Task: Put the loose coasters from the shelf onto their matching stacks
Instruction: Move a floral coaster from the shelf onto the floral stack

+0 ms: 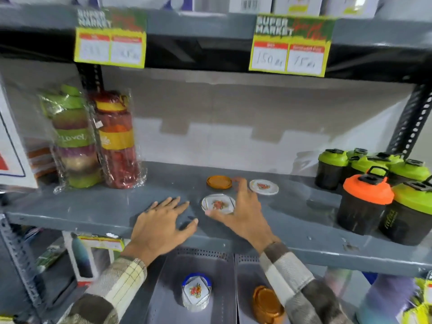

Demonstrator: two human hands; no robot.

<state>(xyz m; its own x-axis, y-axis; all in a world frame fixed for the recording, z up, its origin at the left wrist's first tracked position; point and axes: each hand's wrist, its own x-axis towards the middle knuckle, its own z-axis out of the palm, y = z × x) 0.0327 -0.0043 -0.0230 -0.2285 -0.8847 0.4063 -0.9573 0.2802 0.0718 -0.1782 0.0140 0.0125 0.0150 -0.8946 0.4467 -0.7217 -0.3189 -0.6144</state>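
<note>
Three loose coasters lie on the grey shelf (93, 206): an orange one (219, 181) at the back, a white floral one (264, 187) to its right, and a nearer white floral one (217, 204). My right hand (243, 211) rests over the right edge of the nearer white coaster, thumb at its front rim, fingers spread. My left hand (161, 225) lies flat and open on the shelf to the left of it. On a lower surface stand a stack of white floral coasters (196, 293) in a blue-topped holder and a stack of orange coasters (266, 305).
Wrapped stacks of coloured containers (77, 136) stand at the shelf's left. Shaker bottles with green and orange lids (364, 202) crowd the right end. Price cards (289, 45) hang from the shelf above. A boxed bottle (91, 256) sits lower left.
</note>
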